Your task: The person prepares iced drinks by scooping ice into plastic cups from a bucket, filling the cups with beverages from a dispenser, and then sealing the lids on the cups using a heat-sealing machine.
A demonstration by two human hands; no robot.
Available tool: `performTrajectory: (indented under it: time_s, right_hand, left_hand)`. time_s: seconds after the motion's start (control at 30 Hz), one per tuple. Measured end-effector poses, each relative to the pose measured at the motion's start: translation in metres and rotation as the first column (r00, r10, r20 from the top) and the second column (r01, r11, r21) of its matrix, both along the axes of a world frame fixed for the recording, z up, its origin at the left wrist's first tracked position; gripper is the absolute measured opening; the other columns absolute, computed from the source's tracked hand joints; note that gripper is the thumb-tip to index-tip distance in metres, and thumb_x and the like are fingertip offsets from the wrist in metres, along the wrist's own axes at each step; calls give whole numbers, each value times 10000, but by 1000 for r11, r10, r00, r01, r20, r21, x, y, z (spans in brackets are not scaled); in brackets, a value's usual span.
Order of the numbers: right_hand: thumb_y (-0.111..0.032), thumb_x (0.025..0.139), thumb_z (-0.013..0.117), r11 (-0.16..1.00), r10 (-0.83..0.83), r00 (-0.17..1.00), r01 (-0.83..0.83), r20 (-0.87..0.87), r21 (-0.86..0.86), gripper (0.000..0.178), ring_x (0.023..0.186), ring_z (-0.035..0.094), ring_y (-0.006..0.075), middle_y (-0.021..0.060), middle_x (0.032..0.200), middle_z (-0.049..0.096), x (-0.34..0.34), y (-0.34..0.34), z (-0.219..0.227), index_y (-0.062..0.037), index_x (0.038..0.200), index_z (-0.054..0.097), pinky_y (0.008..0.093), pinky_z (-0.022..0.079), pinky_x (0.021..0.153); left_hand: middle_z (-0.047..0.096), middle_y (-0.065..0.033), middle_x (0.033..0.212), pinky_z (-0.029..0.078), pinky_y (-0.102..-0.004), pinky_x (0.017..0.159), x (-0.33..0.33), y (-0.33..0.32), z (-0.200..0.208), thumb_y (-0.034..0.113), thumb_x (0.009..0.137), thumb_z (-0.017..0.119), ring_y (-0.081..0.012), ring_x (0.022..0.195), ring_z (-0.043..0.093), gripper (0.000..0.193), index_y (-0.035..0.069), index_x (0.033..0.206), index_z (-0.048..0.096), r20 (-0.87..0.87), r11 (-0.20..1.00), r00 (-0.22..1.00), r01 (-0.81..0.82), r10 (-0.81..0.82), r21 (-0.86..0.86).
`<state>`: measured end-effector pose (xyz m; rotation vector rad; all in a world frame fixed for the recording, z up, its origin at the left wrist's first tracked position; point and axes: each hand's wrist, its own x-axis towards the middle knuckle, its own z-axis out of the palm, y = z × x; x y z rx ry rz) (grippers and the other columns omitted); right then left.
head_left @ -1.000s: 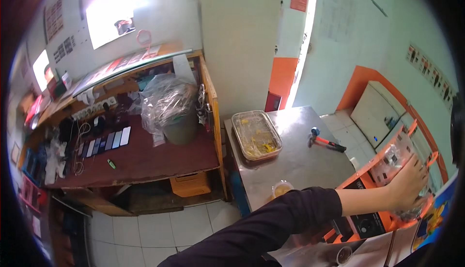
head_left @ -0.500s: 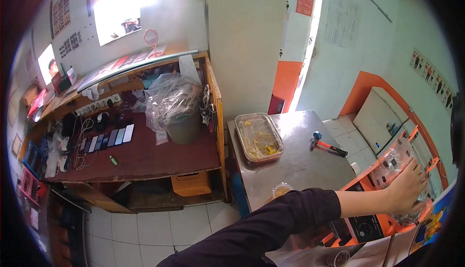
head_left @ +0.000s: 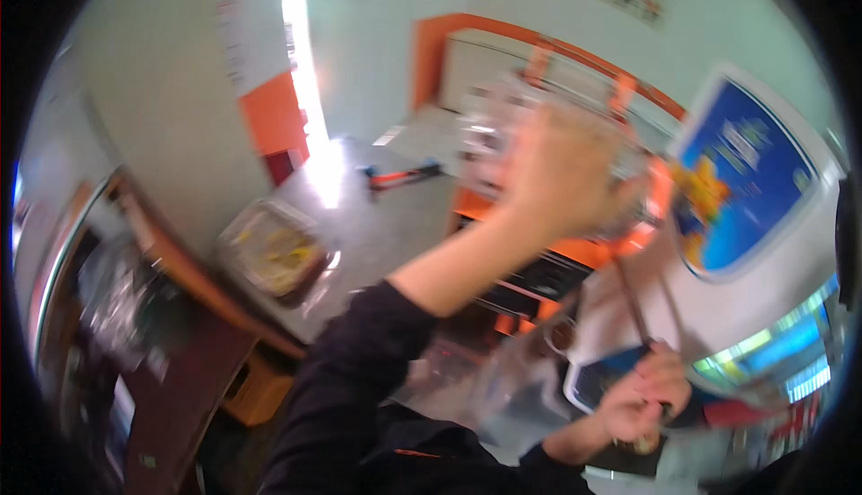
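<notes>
Clear plastic container (head_left: 525,127), blurred by motion, sits up at the orange rack (head_left: 575,253), with the left hand (head_left: 566,172) raised against it; the fingers look curled toward it, but the smear makes it impossible to tell whether they grip it or only touch. Below the rack, the right hand (head_left: 642,401) is closed around a thin dark rod (head_left: 633,302) that runs up toward the rack, fingers wrapped tight on its lower end. Left of the rack lies the steel table (head_left: 377,226), carrying an orange-handled tool (head_left: 400,176) near the rack and a covered tray of yellowish food (head_left: 274,253) farther off. Right of the rack stands a blue-and-white appliance panel (head_left: 745,190). Judged step: reaching into the rack, one hand at the container, the other managing the rod. A next move would call for a steadier hold on the container and keeping the rod clear of the rack's edge.
</notes>
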<state>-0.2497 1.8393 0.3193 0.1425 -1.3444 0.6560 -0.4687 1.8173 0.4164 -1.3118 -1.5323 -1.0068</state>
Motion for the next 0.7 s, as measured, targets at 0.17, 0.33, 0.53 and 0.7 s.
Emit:
performTrajectory:
  time_s: [0.17, 0.33, 0.53, 0.7]
  right_hand:
    - [-362, 832, 538, 996, 91, 993, -92, 78, 6, 293, 657, 438, 176, 22, 648, 442, 10, 4, 11, -124, 717, 412, 400, 347, 773]
    - [-385, 837, 537, 997, 73, 994, -74, 87, 10, 306, 636, 434, 157, 1, 621, 433, 16, 6, 10, -133, 721, 407, 380, 341, 746]
    - [-526, 846, 536, 990, 56, 993, -42, -105, 134, 437, 484, 466, 150, 5, 563, 490, -7, 23, 27, -117, 726, 436, 311, 373, 561]
    - [-231, 912, 407, 925, -51, 996, 77, 80, -373, 225, 593, 404, 120, 8, 660, 466, -97, 127, 162, -78, 762, 476, 275, 314, 559]
  left_hand:
    - [587, -85, 748, 391, -395, 731, 8, 13, 10, 444, 754, 593, -252, 747, 554, 379, 72, 808, 648, -110, 999, 993, -32, 30, -11]
    - [625, -52, 784, 411, -372, 761, 20, 6, 15, 399, 758, 630, -236, 750, 581, 341, 76, 865, 648, -106, 997, 994, -33, 25, -70]
    - [627, -54, 789, 416, -366, 759, 13, 2, 14, 399, 753, 636, -237, 758, 586, 345, 74, 867, 653, -99, 995, 994, -43, 35, -87]
    - [637, -53, 793, 432, -371, 732, 9, -4, 17, 420, 770, 616, -241, 782, 601, 355, 80, 864, 662, -153, 987, 983, -118, 100, -112]
